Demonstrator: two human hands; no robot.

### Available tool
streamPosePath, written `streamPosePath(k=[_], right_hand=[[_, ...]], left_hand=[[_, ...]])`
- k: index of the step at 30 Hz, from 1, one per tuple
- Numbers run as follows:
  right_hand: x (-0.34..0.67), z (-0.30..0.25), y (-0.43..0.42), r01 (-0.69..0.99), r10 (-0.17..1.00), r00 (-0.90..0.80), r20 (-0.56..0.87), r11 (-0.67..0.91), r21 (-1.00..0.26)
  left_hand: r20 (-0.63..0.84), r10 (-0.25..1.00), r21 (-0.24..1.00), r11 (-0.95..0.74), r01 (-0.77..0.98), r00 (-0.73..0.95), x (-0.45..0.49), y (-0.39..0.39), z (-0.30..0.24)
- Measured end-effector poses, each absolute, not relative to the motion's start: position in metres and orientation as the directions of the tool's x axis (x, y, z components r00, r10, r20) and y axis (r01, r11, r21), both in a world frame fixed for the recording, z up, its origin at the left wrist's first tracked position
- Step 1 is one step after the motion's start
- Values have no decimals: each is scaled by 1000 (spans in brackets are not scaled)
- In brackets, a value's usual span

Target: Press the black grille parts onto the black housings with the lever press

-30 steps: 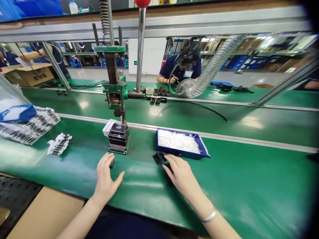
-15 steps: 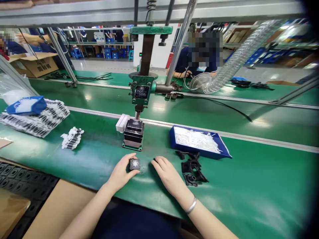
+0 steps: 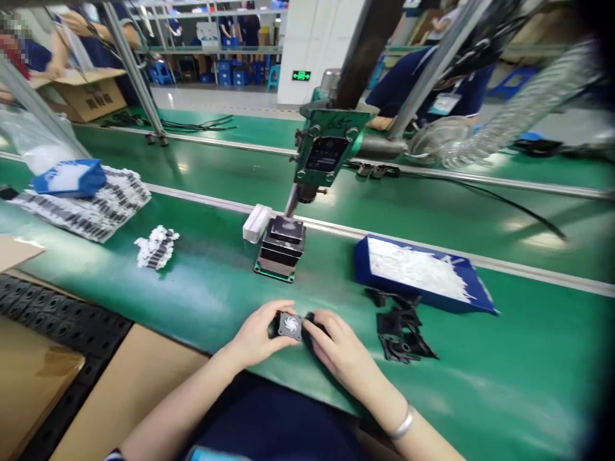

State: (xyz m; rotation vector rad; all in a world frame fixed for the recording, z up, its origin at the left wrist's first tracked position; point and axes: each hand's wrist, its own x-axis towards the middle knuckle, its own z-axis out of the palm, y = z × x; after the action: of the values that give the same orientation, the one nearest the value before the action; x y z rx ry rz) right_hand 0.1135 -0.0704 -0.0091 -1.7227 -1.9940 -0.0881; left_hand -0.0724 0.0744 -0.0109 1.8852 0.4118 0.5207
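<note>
My left hand (image 3: 257, 334) grips a small square black fan (image 3: 290, 325) with a white spiral hub, held just above the green belt (image 3: 202, 288). My right hand (image 3: 339, 349) is closed against the fan's right side, pinching a small black part (image 3: 311, 318) that I cannot make out well. Both hands meet at the near edge of the belt. A little beyond them stands the black fixture block (image 3: 282, 246) of a green hand press (image 3: 327, 150). To the right of my right hand lies a pile of black plastic frames (image 3: 401, 326).
A blue tray of white pins (image 3: 423, 272) sits right of the press. White and black small parts (image 3: 156, 246) and a striped sheet with a blue tray (image 3: 67, 178) lie at the left. A black foam tray (image 3: 52, 314) and cardboard are near left. Another person sits across the far belt.
The view has tilted down and closer. My right hand left the black frames and came to the left hand; my left hand picked up the fan and the two hands now join on it.
</note>
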Motion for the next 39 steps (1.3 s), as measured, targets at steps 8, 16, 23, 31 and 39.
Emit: streamPosePath(k=[8,16,23,31,39], right_hand=[[118,-3,-74,738,911,288,296,-14,-675],[126,-8,-68,605,914,351,201,-58,-794],[109,31,-68,572,807,476,349,17,-820],[65,34,-60,670,863,196,465,228,-706],[60,26,-60,773,848,193,493,177,-609]], left_hand=[[81,483,958,-278,66,872,-83,65,-10],[33,508,976,-204,83,861,-89,54,-9],[50,505,972,-223,74,862,-89,53,-10],[91,496,963,-265,51,864,-91,55,-13],[113,494,942,-328,65,862,-89,54,-11]])
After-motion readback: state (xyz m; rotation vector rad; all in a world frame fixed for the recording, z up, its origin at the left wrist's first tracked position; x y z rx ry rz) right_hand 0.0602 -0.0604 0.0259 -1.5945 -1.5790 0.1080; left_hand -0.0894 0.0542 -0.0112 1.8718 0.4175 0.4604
